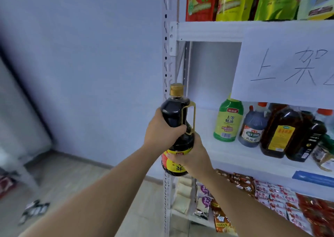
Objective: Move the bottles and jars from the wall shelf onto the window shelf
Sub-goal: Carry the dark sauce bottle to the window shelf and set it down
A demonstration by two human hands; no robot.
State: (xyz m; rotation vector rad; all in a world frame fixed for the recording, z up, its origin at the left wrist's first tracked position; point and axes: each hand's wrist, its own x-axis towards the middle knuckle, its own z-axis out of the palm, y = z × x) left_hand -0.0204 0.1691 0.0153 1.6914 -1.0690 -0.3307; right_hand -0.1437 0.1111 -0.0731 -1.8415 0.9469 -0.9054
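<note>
Item held: a dark-sauce bottle [172,110] with gold cap, gold side handle and a yellow-and-red label, close to upright.
Item position: in the air, clear of every board, directly in front of the post [167,65] at the left end of the shelf [240,153], at the height of the middle board.
Left hand [162,130]: grips the bottle's upper body beside the handle; fingers [180,128] curled tight round the dark shoulder.
Right hand [194,157]: grips the lower body; fingers [170,155] wrapped across the label, the palm on the bottle's right side.
Middle board, left end: bare white surface just right of the held bottle.
Middle board, centre to right: a green bottle [227,121] stands upright; just right of it a red-capped bottle [252,128] of dark liquid; next a large amber jug [282,130] with a yellow label. Further containers crowd the right edge, too blurred to identify.
Sign [289,65]: a white sheet with handwritten characters hangs from the upper board and covers the tops of the bottles behind it.
Top board: red, yellow and green bags [235,2] standing in a row.
Lower boards: stacked packets [271,197], red and brown.
Surroundings: pale wall [90,56] left of the shelf; wood-toned floor [72,182] below, with blurred objects at the left edge.
</note>
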